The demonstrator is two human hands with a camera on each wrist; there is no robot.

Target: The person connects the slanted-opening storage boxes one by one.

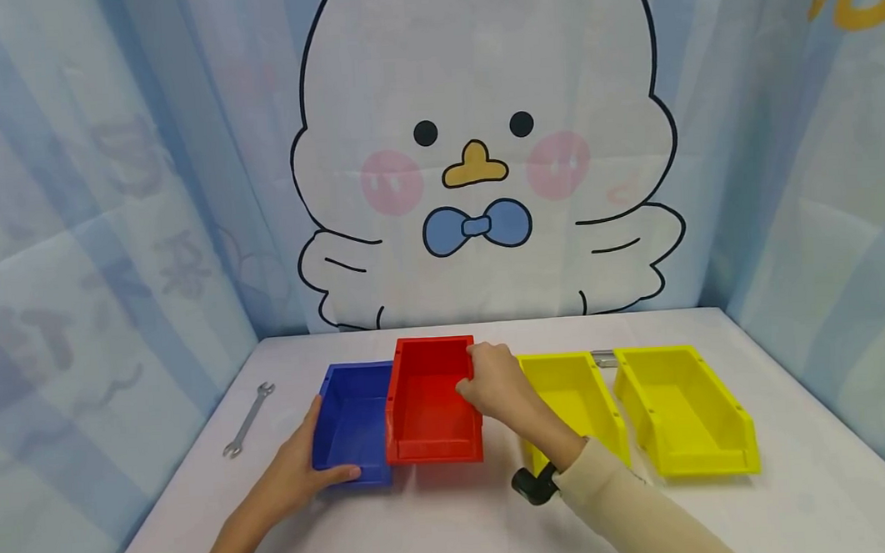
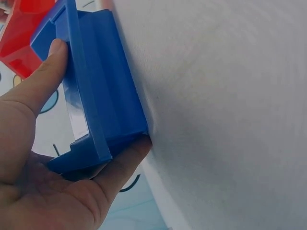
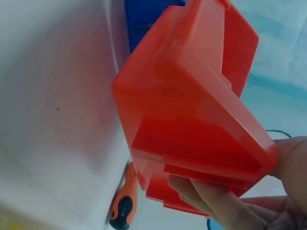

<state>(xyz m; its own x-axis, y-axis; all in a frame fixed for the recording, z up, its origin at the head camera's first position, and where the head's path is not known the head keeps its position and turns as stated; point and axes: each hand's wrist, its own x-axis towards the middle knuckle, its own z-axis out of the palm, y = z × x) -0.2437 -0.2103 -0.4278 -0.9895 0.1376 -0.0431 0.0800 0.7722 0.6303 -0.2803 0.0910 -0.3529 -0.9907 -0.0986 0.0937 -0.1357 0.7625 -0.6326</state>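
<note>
My left hand (image 1: 295, 472) grips the blue bin (image 1: 349, 427) at its near left side, thumb over the front and fingers along the outer wall. In the left wrist view, a fingertip reaches the bottom corner of that bin, by the white tabletop. My right hand (image 1: 499, 380) holds the red bin (image 1: 433, 390) by its right wall, thumb on the inside. The red bin overlaps the right side of the blue one in the head view. From the right wrist view, its underside and side show tilted, with fingers curled beneath the rim.
Two yellow bins (image 1: 690, 414) stand on the right, the nearer one partly behind my right forearm. An open-ended wrench (image 1: 249, 420) lies at the left. A metal piece (image 1: 604, 358) shows between the yellow bins. An orange-and-black handle (image 3: 125, 201) lies beyond the red bin.
</note>
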